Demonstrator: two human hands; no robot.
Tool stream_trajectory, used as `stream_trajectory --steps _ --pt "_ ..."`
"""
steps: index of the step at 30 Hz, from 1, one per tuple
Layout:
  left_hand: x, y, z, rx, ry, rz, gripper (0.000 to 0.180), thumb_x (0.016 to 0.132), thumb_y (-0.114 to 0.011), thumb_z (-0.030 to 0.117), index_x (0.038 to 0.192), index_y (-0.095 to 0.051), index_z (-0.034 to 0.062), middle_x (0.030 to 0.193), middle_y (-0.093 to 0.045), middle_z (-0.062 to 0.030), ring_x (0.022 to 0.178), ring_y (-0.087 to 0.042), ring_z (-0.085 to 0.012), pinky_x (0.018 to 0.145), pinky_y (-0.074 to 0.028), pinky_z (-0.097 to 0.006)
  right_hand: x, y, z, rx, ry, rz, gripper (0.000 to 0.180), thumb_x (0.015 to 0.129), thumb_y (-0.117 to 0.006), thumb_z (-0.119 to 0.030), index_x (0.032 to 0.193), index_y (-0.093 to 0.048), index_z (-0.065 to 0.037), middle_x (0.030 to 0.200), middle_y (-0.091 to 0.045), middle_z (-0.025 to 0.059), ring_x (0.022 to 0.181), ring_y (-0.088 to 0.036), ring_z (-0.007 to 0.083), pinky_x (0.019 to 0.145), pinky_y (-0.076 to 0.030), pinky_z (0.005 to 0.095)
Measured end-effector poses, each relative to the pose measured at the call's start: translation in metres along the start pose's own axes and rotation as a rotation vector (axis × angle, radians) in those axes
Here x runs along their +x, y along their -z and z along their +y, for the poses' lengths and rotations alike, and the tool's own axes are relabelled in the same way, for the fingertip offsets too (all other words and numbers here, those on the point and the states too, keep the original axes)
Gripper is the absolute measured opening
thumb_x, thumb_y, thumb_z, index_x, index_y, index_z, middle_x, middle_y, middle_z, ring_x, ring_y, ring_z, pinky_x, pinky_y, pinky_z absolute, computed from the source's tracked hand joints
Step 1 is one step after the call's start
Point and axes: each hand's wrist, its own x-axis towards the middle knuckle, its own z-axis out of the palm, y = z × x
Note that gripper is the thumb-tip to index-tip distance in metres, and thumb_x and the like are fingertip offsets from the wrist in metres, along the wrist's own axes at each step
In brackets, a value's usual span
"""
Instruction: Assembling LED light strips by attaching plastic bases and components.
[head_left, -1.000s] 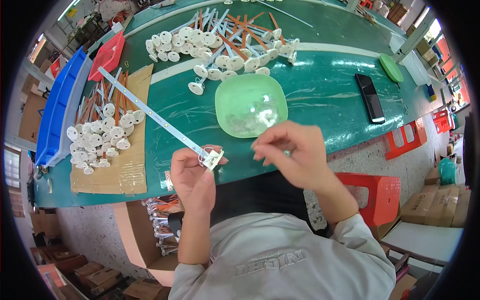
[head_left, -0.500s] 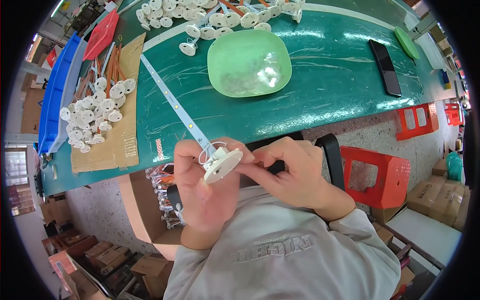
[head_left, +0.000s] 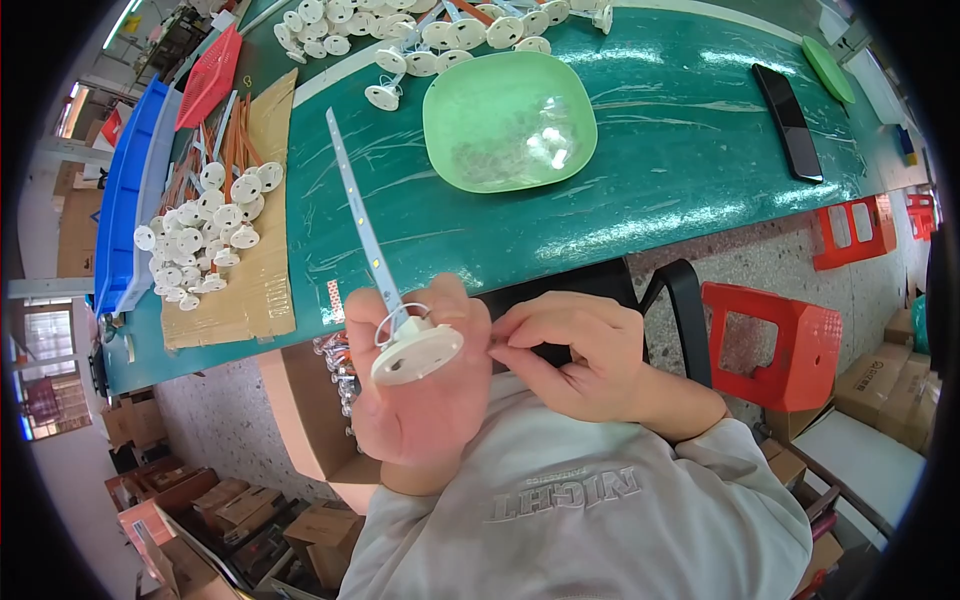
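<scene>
White round cap [head_left: 417, 352] w/ LED strip [head_left: 362, 222] gripped in left hand [head_left: 420, 385], near side of green bowl [head_left: 508, 120]. Right hand [head_left: 580, 350] pinched shut beside cap; contents can't be told.

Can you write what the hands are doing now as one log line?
left hand: holds white disc on strip | right hand: fingertips by disc | table: green bowl
</scene>
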Motion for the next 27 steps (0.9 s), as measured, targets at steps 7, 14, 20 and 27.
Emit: stream_trajectory --steps 7,14,20,27 --pt "-0.001 -0.009 0.005 -0.07 -0.055 0.09 0.039 0.087 -0.064 0.028 0.115 -0.04 0.0133 0.114 -0.058 -0.0155 0.093 -0.038 -0.0202 0.078 -0.034 -0.033 -0.009 -0.011 -0.001 0.111 -0.105 0.024 0.023 0.071 -0.071 0.012 0.091 -0.061 0.004 0.088 -0.068 0.0184 0.07 -0.065 0.0214 0.058 -0.051 0.0257" --pt "0.0 -0.005 0.005 0.039 -0.094 -0.016 0.051 0.089 -0.059 0.037 0.132 -0.047 0.0114 0.116 -0.058 -0.0083 0.092 -0.038 -0.0193 0.074 -0.032 -0.032 -0.015 -0.018 -0.007 0.363 -0.346 0.115 0.022 0.075 -0.065 0.014 0.096 -0.062 0.007 0.092 -0.067 0.0192 0.078 -0.061 0.0204 0.062 -0.049 0.0257" --pt "-0.001 -0.008 0.004 0.043 -0.086 -0.002 0.049 0.089 -0.06 0.036 0.129 -0.047 0.0113 0.115 -0.059 -0.0085 0.091 -0.037 -0.019 0.075 -0.032 -0.032 -0.012 -0.014 -0.002 0.361 -0.264 0.063 0.018 0.077 -0.063 0.014 0.094 -0.062 0.007 0.093 -0.066 0.0199 0.08 -0.059 0.0213 0.065 -0.048 0.0295" --pt "-0.004 -0.01 0.003 0.122 -0.064 -0.082 0.04 0.089 -0.062 0.036 0.117 -0.045 0.0128 0.115 -0.06 -0.0071 0.091 -0.039 -0.0182 0.075 -0.034 -0.031 -0.007 -0.001 -0.005 0.227 -0.13 0.035 0.013 0.078 -0.063 0.01 0.09 -0.062 0.007 0.084 -0.067 0.0171 0.073 -0.06 0.0232 0.063 -0.048 0.03"
